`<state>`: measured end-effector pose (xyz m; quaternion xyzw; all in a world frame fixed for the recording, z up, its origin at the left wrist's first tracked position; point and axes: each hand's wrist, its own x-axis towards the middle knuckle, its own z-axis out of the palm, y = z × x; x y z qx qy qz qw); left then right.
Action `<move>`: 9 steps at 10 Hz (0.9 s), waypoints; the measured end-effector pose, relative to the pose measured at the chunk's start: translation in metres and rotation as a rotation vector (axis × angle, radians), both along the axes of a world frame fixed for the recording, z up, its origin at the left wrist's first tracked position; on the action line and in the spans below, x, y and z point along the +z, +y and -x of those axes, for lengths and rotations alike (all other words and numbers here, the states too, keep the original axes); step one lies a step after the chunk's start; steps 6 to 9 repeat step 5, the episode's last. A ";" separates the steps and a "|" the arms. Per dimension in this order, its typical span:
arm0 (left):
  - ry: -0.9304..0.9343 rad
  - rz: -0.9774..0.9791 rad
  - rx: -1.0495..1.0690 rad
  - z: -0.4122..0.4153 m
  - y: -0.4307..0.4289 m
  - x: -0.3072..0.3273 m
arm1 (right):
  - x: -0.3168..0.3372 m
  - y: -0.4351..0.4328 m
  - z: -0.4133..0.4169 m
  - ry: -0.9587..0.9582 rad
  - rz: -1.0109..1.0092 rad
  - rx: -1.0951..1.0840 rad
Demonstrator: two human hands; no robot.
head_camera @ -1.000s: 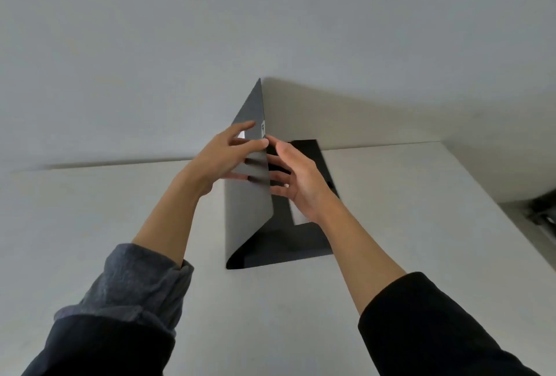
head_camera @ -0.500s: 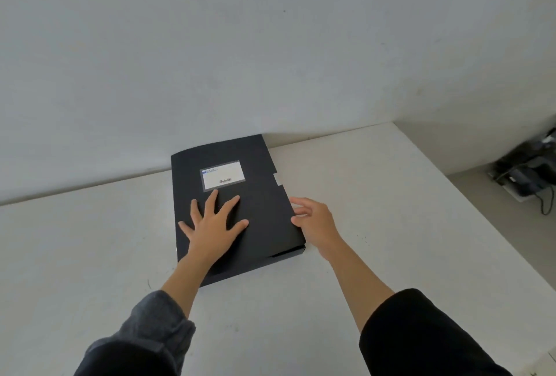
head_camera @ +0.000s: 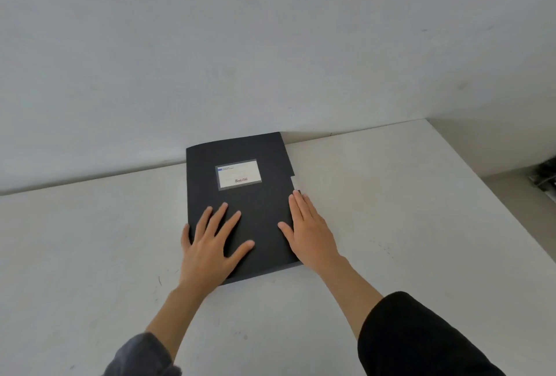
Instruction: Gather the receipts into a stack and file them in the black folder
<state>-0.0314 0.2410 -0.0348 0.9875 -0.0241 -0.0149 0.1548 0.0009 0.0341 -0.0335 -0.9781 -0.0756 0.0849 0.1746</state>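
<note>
Head view looked down on a pale white tabletop (head_camera: 90, 255) set against a plain grey-white wall (head_camera: 210, 44). Left of centre, the left hand (head_camera: 210, 246) lay palm-down with fingers spread wide, flat on the near left part of the closed flat black card folder (head_camera: 264, 204), its little finger at the folder's left edge; it gripped nothing. A grey rolled sleeve (head_camera: 141, 354) covered that forearm near the bottom edge. The folder lay on the tabletop with its far edge close to the wall, and a rectangular white label in a clear pocket (head_camera: 238, 177) sat on its cover. At the folder's right edge a small strip of white paper (head_camera: 294, 184) stuck out, just beyond the fingertips of the right hand (head_camera: 310, 231). That hand rested flat along the right edge, fingers together and extended, holding nothing. A black sleeve (head_camera: 415, 339) covered the right forearm.
</note>
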 end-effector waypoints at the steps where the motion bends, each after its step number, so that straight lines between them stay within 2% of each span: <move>1: -0.011 -0.040 -0.088 0.017 0.012 -0.010 | -0.006 0.006 -0.002 0.012 0.033 -0.027; 4: 0.064 -0.072 -0.120 0.016 0.016 -0.009 | 0.009 0.014 -0.002 0.015 0.113 -0.060; 5: 0.098 -0.015 -0.127 0.005 0.019 0.014 | 0.028 0.024 0.000 -0.052 0.052 -0.045; 9: 0.098 -0.015 -0.127 0.005 0.019 0.014 | 0.028 0.024 0.000 -0.052 0.052 -0.045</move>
